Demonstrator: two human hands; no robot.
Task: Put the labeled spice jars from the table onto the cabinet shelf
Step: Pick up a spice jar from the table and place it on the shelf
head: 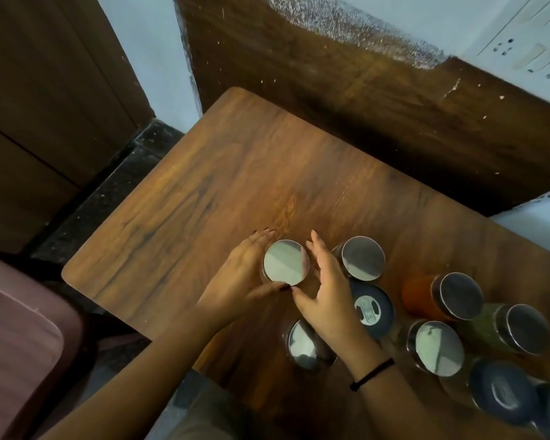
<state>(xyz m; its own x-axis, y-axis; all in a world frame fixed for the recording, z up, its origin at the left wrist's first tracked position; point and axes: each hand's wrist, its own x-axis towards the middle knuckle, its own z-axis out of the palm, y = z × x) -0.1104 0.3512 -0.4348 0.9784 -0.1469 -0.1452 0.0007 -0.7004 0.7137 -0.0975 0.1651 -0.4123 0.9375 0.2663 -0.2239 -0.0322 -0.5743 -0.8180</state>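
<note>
On table (204, 185), steel-lidded jar (285, 262) being cupped, just beside remaining jars (362, 258); left hand (242, 281) fingers being curled round its side; right hand (327, 290) fingers being laid straight, together, alongside. Two-sided hold judged for steady lift. Shelf unseen.

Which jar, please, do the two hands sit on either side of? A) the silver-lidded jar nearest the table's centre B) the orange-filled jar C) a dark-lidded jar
A: the left hand and right hand flank the silver-lidded jar, thumbs meeting at its near side.
</note>
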